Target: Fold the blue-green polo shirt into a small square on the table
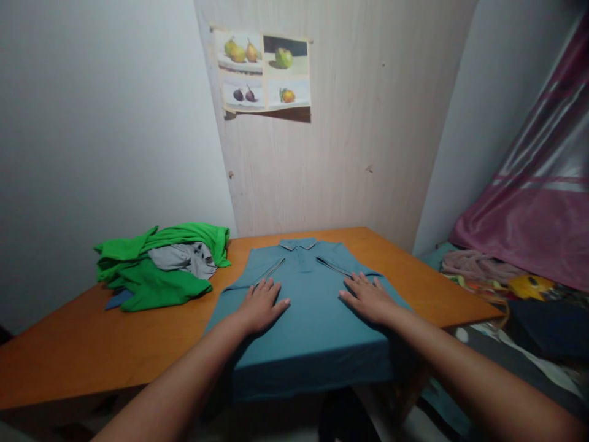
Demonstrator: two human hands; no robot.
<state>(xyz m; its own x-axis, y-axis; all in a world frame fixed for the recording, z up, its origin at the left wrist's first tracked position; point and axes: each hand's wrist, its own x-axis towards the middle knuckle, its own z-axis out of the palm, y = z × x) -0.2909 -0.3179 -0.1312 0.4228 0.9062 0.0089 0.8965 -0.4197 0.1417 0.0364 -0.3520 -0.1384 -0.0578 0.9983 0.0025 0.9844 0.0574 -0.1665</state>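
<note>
A blue-grey polo shirt [308, 313] lies spread front side up, its collar toward the wall and both sleeves folded in across the chest. Its bottom part hangs over the near edge of the wooden table [151, 344]. My left hand [262, 305] rests flat on the shirt just below the left sleeve cuff, fingers stretched out. On the other side, my right hand [368, 298] lies palm down by the right sleeve cuff, its fingers spread. Neither hand grips the cloth.
A loose heap of green and grey clothes [165, 267] sits on the table at the left. Behind the table stands a wall with a fruit picture sheet [264, 73]. A pink curtain [529, 227] hangs at the right, above piled cloths [483, 267].
</note>
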